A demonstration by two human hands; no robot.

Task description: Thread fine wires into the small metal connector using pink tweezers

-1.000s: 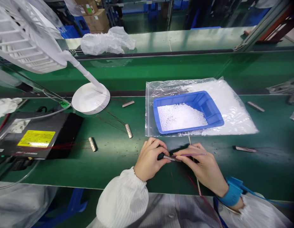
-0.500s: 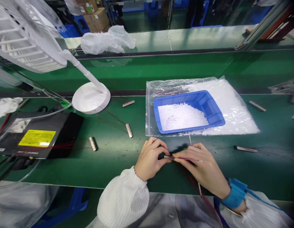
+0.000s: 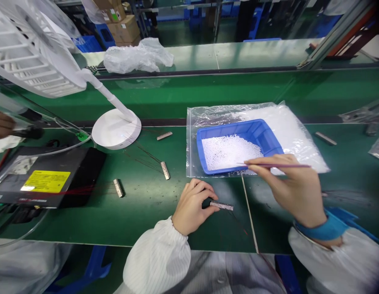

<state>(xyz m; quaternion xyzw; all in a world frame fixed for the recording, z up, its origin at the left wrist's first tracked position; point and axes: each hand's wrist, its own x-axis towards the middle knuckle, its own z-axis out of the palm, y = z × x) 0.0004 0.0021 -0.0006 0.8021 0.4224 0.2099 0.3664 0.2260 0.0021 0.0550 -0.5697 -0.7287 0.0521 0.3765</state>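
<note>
My left hand (image 3: pixel 195 206) pinches one end of a small bar-shaped part (image 3: pixel 224 205) with thin wires trailing from it, low over the green bench. Held like a pen in my right hand (image 3: pixel 295 185) is a thin purplish stick with a fine tip, probably tweezers (image 3: pixel 277 165). Its tip reaches over the near rim of a blue bin (image 3: pixel 273 143). Small white beads (image 3: pixel 229 151) fill part of that bin, which sits on a clear zip bag (image 3: pixel 302 139) of white material. A blue band circles my right wrist.
Similar wired parts lie on the bench: one near the fan (image 3: pixel 164 136), another (image 3: pixel 165 170) below it, one by the black box (image 3: pixel 118 188) and one at right (image 3: pixel 326 138). A white desk fan (image 3: pixel 116 128) stands left. Another person's hand (image 3: pixel 2 124) shows at the left edge.
My right hand has moved away from the part, up and right to the blue bin, carrying the thin stick. My left hand stays on the part. Another person's hand has appeared at far left.
</note>
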